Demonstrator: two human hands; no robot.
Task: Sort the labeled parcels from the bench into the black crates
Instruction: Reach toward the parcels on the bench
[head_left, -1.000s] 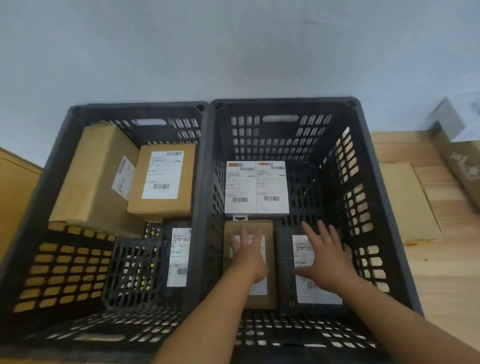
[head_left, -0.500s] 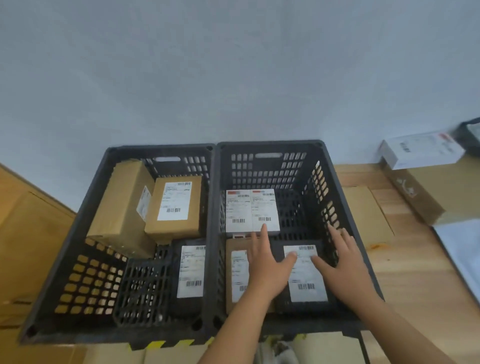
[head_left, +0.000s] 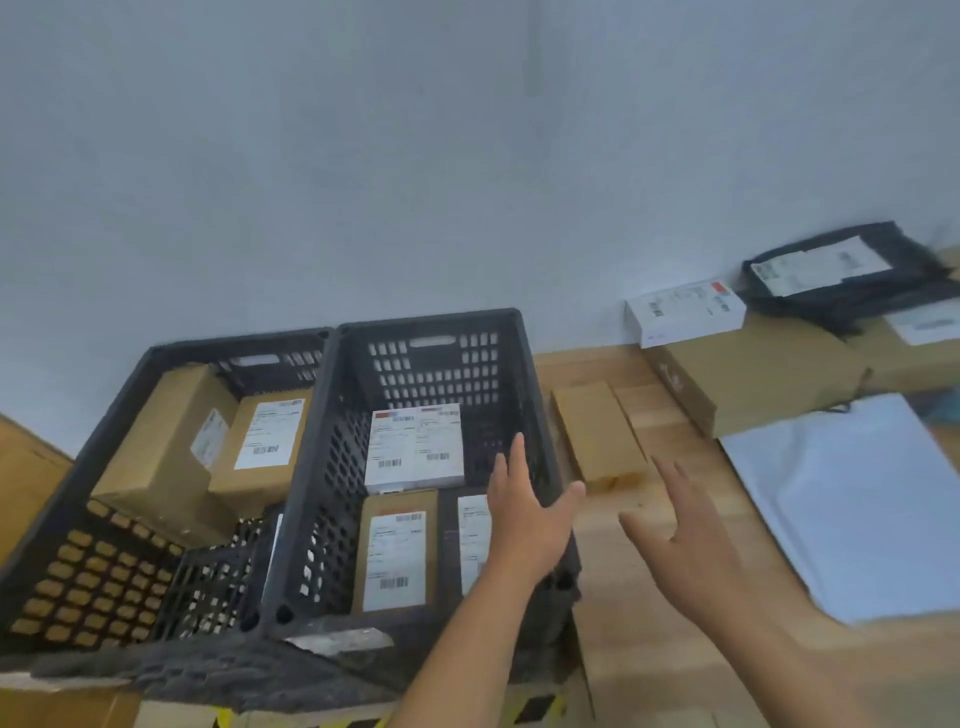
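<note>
Two black crates stand side by side. The left crate (head_left: 119, 405) holds two brown labeled boxes (head_left: 260, 447) and a dark parcel. The right crate (head_left: 431, 325) holds a white double-labeled parcel (head_left: 415, 447), a brown labeled parcel (head_left: 397, 551) and a dark one partly hidden by my arm. My left hand (head_left: 524, 514) hovers open over the right crate's right wall. Over the wooden bench (head_left: 644, 613), my right hand (head_left: 685, 535) is open and empty. On the bench lie a flat brown parcel (head_left: 597, 431), a white boxed parcel (head_left: 685, 312), a black bagged parcel (head_left: 841, 270) and a white mailer (head_left: 852, 499).
A large brown carton (head_left: 758, 374) sits under the white box at the back right. A pale wall rises behind the crates and the bench. Brown cardboard (head_left: 26, 483) shows at the far left. Yellow-black striped tape (head_left: 530, 712) marks the edge below the crates.
Both hands have lifted out of the right crate and moved right, the right one now over the bench. My view has swung up and to the right, revealing more parcels.
</note>
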